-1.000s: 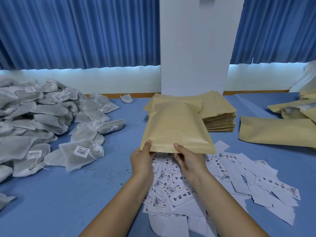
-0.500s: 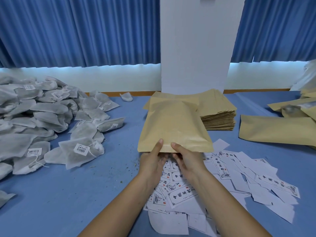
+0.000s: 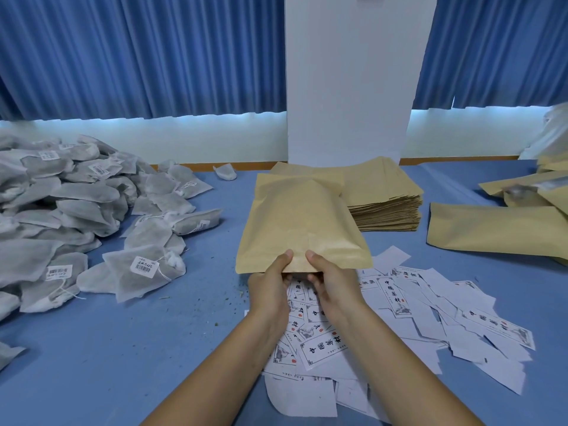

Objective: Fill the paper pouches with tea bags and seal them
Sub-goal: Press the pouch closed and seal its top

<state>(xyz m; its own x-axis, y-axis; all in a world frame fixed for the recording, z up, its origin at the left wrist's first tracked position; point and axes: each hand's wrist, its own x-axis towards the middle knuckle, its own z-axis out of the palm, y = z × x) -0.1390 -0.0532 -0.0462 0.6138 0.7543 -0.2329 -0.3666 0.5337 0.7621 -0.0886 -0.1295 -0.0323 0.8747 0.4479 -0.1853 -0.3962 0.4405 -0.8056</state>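
A bulging brown paper pouch [image 3: 301,222] is held above the blue table, its near edge towards me. My left hand [image 3: 272,284] and my right hand [image 3: 330,282] pinch that near edge side by side, thumbs on top, fingers underneath. A big heap of grey mesh tea bags [image 3: 70,210] with white barcode tags covers the left of the table. One tea bag [image 3: 141,269] lies nearest the pouch. A stack of flat empty pouches [image 3: 384,198] sits behind the held pouch.
White printed labels [image 3: 399,318] are scattered on the table under and to the right of my hands. More brown pouches [image 3: 498,229] lie at the right. A white pillar [image 3: 350,78] and blue curtains stand behind the table. Tea crumbs dot the blue table [image 3: 107,348].
Both hands slid together to the middle of the pouch's near edge. The pouch has shifted slightly left.
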